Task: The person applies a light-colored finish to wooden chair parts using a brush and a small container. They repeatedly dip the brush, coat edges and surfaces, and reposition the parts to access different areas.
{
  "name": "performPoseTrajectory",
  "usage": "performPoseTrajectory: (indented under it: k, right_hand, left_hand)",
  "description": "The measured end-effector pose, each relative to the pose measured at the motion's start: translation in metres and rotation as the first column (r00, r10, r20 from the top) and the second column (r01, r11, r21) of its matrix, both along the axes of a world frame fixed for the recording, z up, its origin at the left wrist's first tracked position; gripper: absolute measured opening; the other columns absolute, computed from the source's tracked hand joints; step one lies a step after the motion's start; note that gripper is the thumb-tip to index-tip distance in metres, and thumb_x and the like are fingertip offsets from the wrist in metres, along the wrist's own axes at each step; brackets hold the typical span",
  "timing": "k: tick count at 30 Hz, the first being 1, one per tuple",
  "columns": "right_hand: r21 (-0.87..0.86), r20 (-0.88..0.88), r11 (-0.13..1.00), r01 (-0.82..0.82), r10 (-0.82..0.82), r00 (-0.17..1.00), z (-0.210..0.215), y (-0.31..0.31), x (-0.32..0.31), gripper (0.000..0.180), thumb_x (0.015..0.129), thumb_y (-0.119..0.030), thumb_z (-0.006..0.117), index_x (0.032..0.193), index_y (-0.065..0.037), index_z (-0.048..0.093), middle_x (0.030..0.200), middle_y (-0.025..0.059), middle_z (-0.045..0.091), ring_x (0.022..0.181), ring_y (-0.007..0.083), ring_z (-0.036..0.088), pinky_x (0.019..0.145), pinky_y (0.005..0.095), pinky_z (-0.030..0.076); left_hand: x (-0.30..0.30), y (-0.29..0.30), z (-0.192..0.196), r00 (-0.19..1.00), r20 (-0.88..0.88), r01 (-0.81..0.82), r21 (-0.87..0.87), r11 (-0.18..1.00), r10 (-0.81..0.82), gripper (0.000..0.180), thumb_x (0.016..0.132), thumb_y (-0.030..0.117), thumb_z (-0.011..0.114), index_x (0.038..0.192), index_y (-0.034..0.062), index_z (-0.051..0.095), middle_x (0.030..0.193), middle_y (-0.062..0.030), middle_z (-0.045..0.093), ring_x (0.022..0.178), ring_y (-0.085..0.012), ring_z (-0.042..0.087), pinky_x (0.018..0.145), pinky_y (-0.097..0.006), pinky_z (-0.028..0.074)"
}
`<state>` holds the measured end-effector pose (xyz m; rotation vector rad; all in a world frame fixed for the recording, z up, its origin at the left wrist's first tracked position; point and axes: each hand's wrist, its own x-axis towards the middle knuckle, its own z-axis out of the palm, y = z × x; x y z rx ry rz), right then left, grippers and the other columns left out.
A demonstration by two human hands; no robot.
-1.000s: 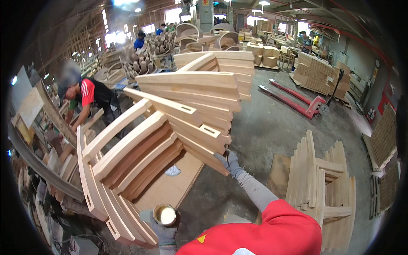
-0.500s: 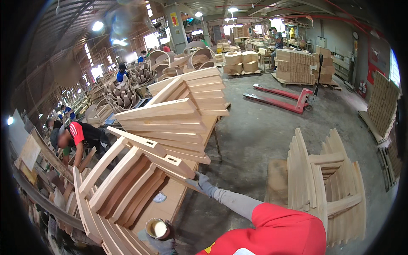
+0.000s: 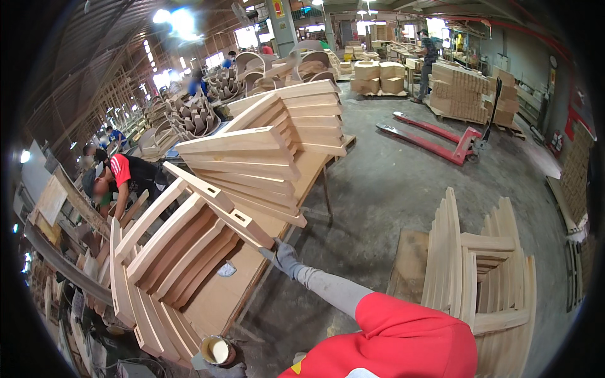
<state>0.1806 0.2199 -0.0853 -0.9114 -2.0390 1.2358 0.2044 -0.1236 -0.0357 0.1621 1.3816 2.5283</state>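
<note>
In grey gloves, both of my hands are at the near side of a workbench [image 3: 211, 307]. My left hand [image 3: 228, 370], low in the picture and partly cut off, is wrapped round a small brown cup [image 3: 217, 351] of cream-coloured liquid. My right hand [image 3: 285, 260] is closed at the near end of a pale wooden frame [image 3: 252, 230]; part of its fingers is hidden by the wood. Two slots show in the frame's top rail. More curved wooden frames [image 3: 183, 252] stand in a row under and behind it. A whitish half-round piece [image 3: 227, 269] lies on the bench.
Stacked wooden frames [image 3: 242, 154] fill the bench's far part. Another frame stack [image 3: 476, 271] stands on the floor at right. Farther off are a red pallet jack [image 3: 441, 142] and pallets of wooden parts [image 3: 463, 91]. A co-worker [image 3: 129, 176] bends over wood at left.
The view has shifted, moving the bench up and left in the picture. My left hand with the cup has drawn back toward me. My right hand stays at the frame's end.
</note>
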Motion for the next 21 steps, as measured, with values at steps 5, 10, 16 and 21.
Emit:
performPoseTrajectory:
  k: [5,10,16,21]
  right_hand:
    - [0.014,-0.116,1.000,0.000,0.002,0.993,0.000,0.002,0.005,0.053,0.075,-0.052,0.060,0.107,-0.009,0.056,0.094,0.0155,0.063,0.089,0.0320,0.060,0.075,0.0371,0.047]
    - [-0.078,-0.178,0.997,-0.023,0.008,0.984,-0.007,0.003,-0.001,0.052,0.072,-0.043,0.068,0.105,-0.005,0.057,0.090,0.0112,0.064,0.081,0.0223,0.061,0.072,0.0321,0.047]
    - [-0.123,-0.284,0.990,-0.064,0.027,0.958,-0.028,0.015,-0.016,0.045,0.075,-0.030,0.070,0.105,0.000,0.056,0.094,0.0071,0.062,0.083,0.0122,0.056,0.073,0.0261,0.046]
    - [-0.167,-0.379,0.981,-0.101,0.030,0.925,-0.034,0.008,-0.020,0.052,0.073,-0.043,0.067,0.105,-0.003,0.056,0.089,0.0100,0.065,0.082,0.0212,0.062,0.072,0.0316,0.046]
  left_hand:
    - [-0.011,-0.006,-0.027,0.735,-0.678,-0.500,-0.536,0.680,0.006,0.036,0.081,0.016,0.053,0.115,0.0078,0.046,0.105,-0.0100,0.054,0.094,-0.0223,0.054,0.081,-0.039,0.047]
    - [-0.027,-0.004,-0.040,0.974,-0.180,-0.168,-0.172,0.971,0.137,0.031,0.087,0.030,0.043,0.114,0.0134,0.047,0.101,-0.0078,0.056,0.092,-0.0225,0.055,0.081,-0.041,0.047]
    - [-0.032,-0.001,-0.031,0.929,-0.285,-0.290,-0.171,0.942,0.235,0.033,0.087,0.040,0.041,0.110,0.0166,0.050,0.098,-0.0065,0.058,0.090,-0.0235,0.056,0.082,-0.043,0.046]
    - [-0.021,0.000,-0.001,0.979,0.140,-0.176,0.206,0.963,0.149,0.038,0.076,0.034,0.054,0.107,0.0120,0.049,0.097,-0.0078,0.056,0.090,-0.0230,0.055,0.082,-0.040,0.045]
